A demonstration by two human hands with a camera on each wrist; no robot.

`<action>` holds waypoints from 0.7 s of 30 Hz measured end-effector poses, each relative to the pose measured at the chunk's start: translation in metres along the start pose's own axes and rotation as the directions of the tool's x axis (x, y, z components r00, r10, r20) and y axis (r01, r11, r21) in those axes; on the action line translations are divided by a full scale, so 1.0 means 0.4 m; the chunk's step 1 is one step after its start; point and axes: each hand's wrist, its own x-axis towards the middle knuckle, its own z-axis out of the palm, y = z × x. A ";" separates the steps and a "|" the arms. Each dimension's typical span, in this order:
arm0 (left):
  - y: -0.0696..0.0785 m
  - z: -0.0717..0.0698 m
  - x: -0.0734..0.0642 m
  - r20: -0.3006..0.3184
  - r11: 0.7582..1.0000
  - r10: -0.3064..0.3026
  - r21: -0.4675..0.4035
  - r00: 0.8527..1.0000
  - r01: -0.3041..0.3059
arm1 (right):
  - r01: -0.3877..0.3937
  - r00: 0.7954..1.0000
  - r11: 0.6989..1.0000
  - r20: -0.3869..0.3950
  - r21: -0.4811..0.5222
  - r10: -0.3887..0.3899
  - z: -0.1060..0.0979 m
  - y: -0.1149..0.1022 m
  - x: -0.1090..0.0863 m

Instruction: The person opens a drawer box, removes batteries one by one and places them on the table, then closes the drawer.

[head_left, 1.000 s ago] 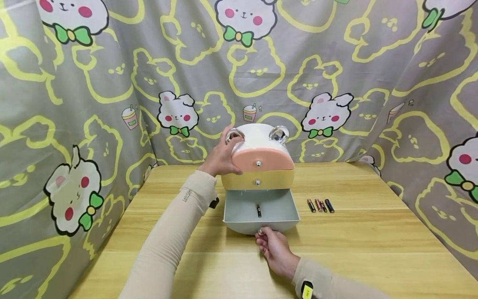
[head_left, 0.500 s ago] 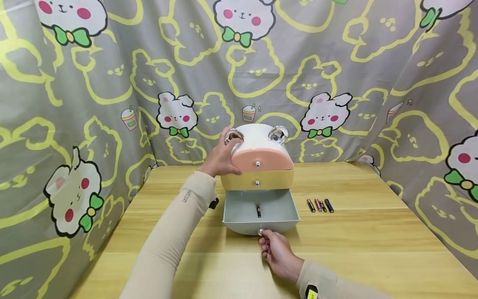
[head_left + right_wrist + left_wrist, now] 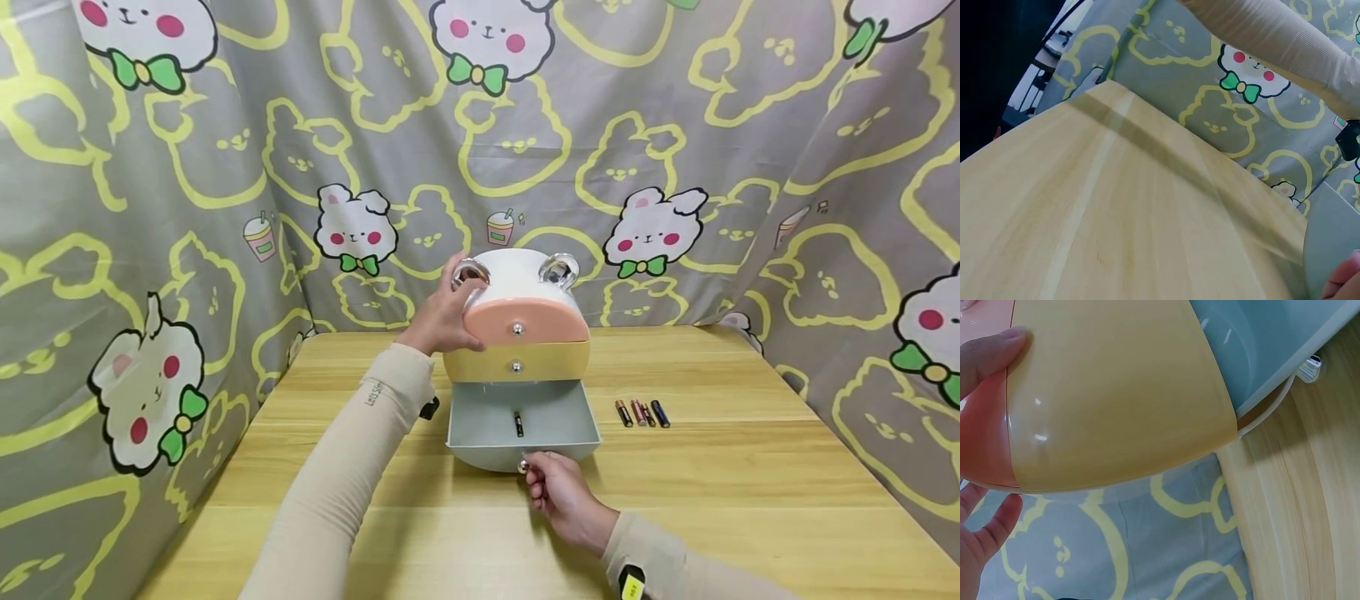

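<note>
A small desktop drawer box [image 3: 525, 279] with a white top, a peach drawer, a yellow drawer [image 3: 1122, 400] and two silver ear-like rings stands mid-table. Its bottom grey-green drawer [image 3: 480, 457] is pulled out, with one dark battery [image 3: 518, 424] lying inside. My left hand [image 3: 447, 312] grips the box's upper left side, thumb on the front and the other fingers round the side and top. Below, my right hand [image 3: 568, 500] pinches the silver knob [image 3: 522, 467] of the pulled-out drawer. In the right wrist view only a bit of that hand shows beside the drawer front [image 3: 1325, 240].
Several batteries [image 3: 648, 413] lie in a loose row on the wooden table [image 3: 720, 500], right of the drawer box. Patterned grey curtain [image 3: 517, 158] closes off the back and both sides. The peach and yellow drawers are closed.
My right hand has shifted slightly to the right at the knob. Drawer, battery and left hand stay where they were.
</note>
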 end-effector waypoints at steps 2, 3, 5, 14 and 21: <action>-0.001 -0.001 0.000 0.000 1.000 0.003 0.004 1.000 -0.003 | 0.001 1.000 1.000 0.000 -0.001 -0.001 -0.001 -0.002 -0.001; -0.001 -0.001 0.000 -0.001 1.000 0.005 0.005 1.000 -0.005 | 0.002 1.000 1.000 -0.001 -0.001 -0.002 -0.001 -0.003 -0.001; -0.001 -0.001 0.001 -0.001 1.000 0.008 0.007 1.000 -0.008 | 0.003 1.000 1.000 0.000 -0.001 -0.003 -0.002 -0.006 -0.001; -0.001 0.001 0.001 -0.002 1.000 0.010 0.002 1.000 -0.010 | 0.004 1.000 1.000 0.004 0.014 -0.004 0.000 -0.033 -0.005; -0.001 0.000 0.000 -0.007 1.000 0.013 -0.007 1.000 -0.013 | 0.012 1.000 1.000 -0.005 0.013 -0.012 0.004 -0.060 -0.004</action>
